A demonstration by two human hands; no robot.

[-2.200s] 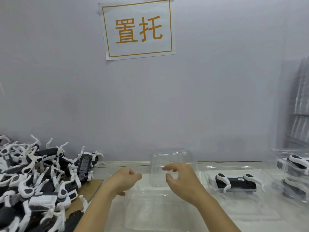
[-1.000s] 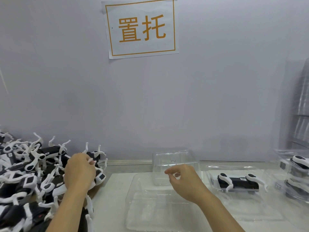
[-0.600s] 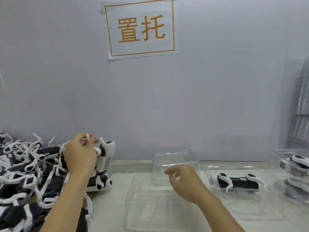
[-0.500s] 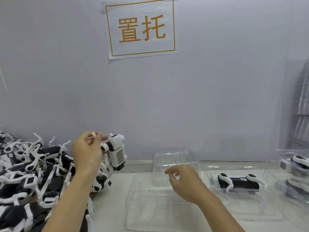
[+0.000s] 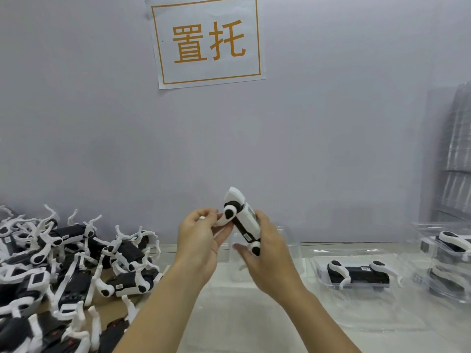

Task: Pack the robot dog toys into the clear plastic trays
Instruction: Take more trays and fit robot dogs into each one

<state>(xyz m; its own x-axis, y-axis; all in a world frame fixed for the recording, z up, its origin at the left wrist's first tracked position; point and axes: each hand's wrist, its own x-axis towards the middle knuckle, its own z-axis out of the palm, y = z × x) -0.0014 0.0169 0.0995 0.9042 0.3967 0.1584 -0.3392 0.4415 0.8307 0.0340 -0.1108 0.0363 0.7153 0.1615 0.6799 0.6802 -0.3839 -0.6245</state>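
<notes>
Both hands hold one black-and-white robot dog toy (image 5: 242, 220) in the air above the table's middle. My left hand (image 5: 201, 240) pinches a white leg on the toy's left side. My right hand (image 5: 267, 253) cups the body from the right. Below the hands lies a clear plastic tray (image 5: 229, 324), partly hidden by my arms. A pile of robot dog toys (image 5: 63, 271) covers the left of the table. Another toy (image 5: 356, 273) lies packed in a clear tray (image 5: 321, 273) to the right.
More clear trays holding toys (image 5: 448, 253) are stacked at the far right. A small clear tray (image 5: 293, 240) stands behind my hands by the grey wall. A paper sign (image 5: 207, 42) with orange characters hangs above. Stacked trays (image 5: 458, 154) lean at the right edge.
My left hand lifted a toy out of the pile and carried it right to the middle. My right hand rose from the tray and took hold of the toy's body.
</notes>
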